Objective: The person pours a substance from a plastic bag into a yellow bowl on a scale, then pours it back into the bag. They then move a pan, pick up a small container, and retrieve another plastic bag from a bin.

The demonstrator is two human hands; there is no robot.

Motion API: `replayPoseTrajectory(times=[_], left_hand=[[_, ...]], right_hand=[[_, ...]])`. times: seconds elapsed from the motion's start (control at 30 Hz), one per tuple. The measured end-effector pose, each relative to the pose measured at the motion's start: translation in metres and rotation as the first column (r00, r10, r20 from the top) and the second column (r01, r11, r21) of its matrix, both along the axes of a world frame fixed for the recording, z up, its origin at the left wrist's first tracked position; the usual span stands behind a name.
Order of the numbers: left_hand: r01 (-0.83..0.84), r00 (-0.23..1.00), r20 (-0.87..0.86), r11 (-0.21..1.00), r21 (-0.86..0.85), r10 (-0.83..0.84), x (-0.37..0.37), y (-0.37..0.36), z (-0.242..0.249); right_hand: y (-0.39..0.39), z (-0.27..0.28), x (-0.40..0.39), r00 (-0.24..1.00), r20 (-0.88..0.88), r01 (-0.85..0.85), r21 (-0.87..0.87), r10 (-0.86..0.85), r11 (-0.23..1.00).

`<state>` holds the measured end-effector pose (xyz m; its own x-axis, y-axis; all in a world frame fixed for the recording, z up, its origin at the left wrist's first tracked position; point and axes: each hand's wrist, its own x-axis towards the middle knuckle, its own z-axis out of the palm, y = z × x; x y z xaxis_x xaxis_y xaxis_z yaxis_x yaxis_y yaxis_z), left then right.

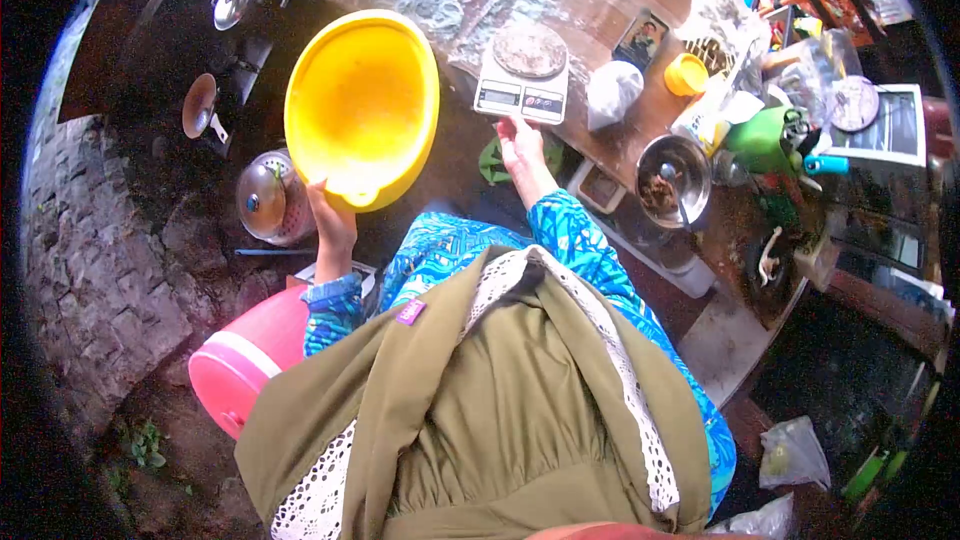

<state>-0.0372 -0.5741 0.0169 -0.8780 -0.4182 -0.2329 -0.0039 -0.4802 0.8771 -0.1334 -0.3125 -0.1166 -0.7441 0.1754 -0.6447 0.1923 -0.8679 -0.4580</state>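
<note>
My left hand grips the near rim of a yellow plastic basin, which is tilted so that its inside faces me; the fingers behind the rim are hidden. My right hand is closed on the front edge of a white digital kitchen scale, below its display and buttons. On top of the scale is a round plate, and I see nothing heaped on it. The figures on the display are too small to read.
Right of the scale, the wooden table bears a white plastic bag, an orange-yellow tub and a metal bowl with food and a spoon. A lidded pot and a pink container stand at left.
</note>
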Motion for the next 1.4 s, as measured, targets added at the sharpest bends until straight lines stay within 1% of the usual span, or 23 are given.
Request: replayPoseTrajectory(times=[0.07,0.13,0.17,0.23,0.27,0.37,0.47,0.53,0.6,0.67,0.77,0.87,0.93,1.0,1.07,1.13,1.17,1.2,1.23,1.27,1.33,1.37,1.4], left_hand=[[0.031,0.998,0.058,0.999,0.01,-0.031,-0.016,-0.001,-0.006],[0.227,0.965,0.141,0.973,-0.026,-0.222,-0.041,-0.007,-0.017],[0.237,0.958,0.166,0.971,-0.005,-0.233,-0.057,-0.006,-0.026],[0.294,0.932,0.217,0.956,0.014,-0.29,-0.101,0.003,-0.027],[0.29,0.927,0.24,0.956,0.033,-0.289,-0.123,0.016,-0.026],[0.49,0.844,0.242,0.872,0.019,-0.479,-0.188,0.032,-0.046],[0.744,0.631,0.297,0.668,0.031,-0.716,-0.27,0.041,-0.076],[0.838,0.528,0.419,0.534,-0.115,-0.738,-0.323,0.053,-0.1],[0.952,0.278,0.419,0.189,-0.241,-0.864,-0.371,0.062,-0.103],[0.921,0.237,0.474,0.041,-0.387,-0.848,-0.397,0.087,-0.089],[0.936,0.143,0.476,-0.038,-0.351,-0.868,-0.435,0.115,-0.113],[0.916,0.032,0.485,-0.168,-0.364,-0.874,-0.479,0.135,-0.157],[0.933,-0.005,0.475,-0.176,-0.315,-0.88,-0.479,0.143,-0.124],[0.886,-0.04,0.592,-0.303,-0.352,-0.805,-0.487,0.149,-0.111],[0.894,-0.057,0.559,-0.292,-0.341,-0.827,-0.491,0.15,-0.128],[0.873,0.044,0.406,-0.162,-0.46,-0.913,-0.49,0.148,-0.138],[0.874,0.045,0.405,-0.161,-0.459,-0.913,-0.487,0.145,-0.138],[0.882,0.113,0.354,-0.07,-0.465,-0.929,-0.475,0.137,-0.128],[0.885,0.181,0.303,0.02,-0.465,-0.936,-0.462,0.129,-0.119],[0.886,0.181,0.303,0.021,-0.464,-0.936,-0.454,0.12,-0.116],[0.924,0.203,0.345,0.063,-0.378,-0.917,-0.441,0.101,-0.117],[0.956,0.162,0.372,0.052,-0.288,-0.914,-0.434,0.093,-0.119],[0.956,0.166,0.371,0.058,-0.287,-0.914,-0.426,0.087,-0.122]], right_hand=[[-0.001,-0.013,-0.012,1.0,0.028,-0.009,-0.008,0.009,1.0],[-0.001,-0.017,-0.026,0.99,0.143,-0.011,-0.014,0.013,1.0],[-0.001,-0.018,-0.032,0.989,0.151,-0.008,-0.013,0.01,1.0],[0.003,-0.025,-0.045,0.966,0.151,-0.198,-0.094,0.21,0.976],[0.006,-0.029,-0.051,0.968,0.158,-0.181,-0.099,0.195,0.979],[0.019,-0.037,-0.055,0.868,0.097,-0.455,-0.233,0.486,0.859],[0.02,-0.022,-0.057,0.858,0.077,-0.484,-0.211,0.508,0.849],[0.017,-0.022,-0.059,0.877,0.068,-0.454,-0.21,0.476,0.866],[0.012,-0.025,-0.066,0.892,0.058,-0.428,-0.212,0.448,0.879],[0.008,-0.029,-0.073,0.904,0.068,-0.391,-0.261,0.421,0.883],[-0.004,-0.037,-0.075,0.962,0.028,-0.253,-0.291,0.273,0.923],[-0.01,-0.037,-0.081,0.963,0.081,-0.226,-0.27,0.256,0.936],[-0.013,-0.033,-0.079,0.966,0.079,-0.223,-0.223,0.246,0.949],[-0.016,-0.027,-0.081,0.924,0.205,-0.297,-0.148,0.323,0.943],[-0.018,-0.018,-0.079,0.895,0.261,-0.357,-0.066,0.361,0.932],[-0.024,-0.002,-0.079,0.861,0.317,-0.423,0.011,0.398,0.906],[-0.029,0.008,-0.078,0.824,0.427,-0.516,0.299,0.372,0.803],[-0.031,0.013,-0.078,0.795,0.522,-0.588,0.538,0.309,0.603],[-0.029,-0.011,-0.069,0.789,0.557,-0.605,0.777,0.261,0.173],[-0.032,-0.006,-0.069,0.788,0.558,-0.607,0.776,0.261,0.172],[-0.041,0.013,-0.069,0.767,0.626,-0.581,0.771,0.141,-0.259],[-0.044,0.019,-0.072,0.667,0.733,-0.67,0.668,0.133,-0.323],[-0.043,0.017,-0.072,0.666,0.734,-0.669,0.667,0.135,-0.327]])
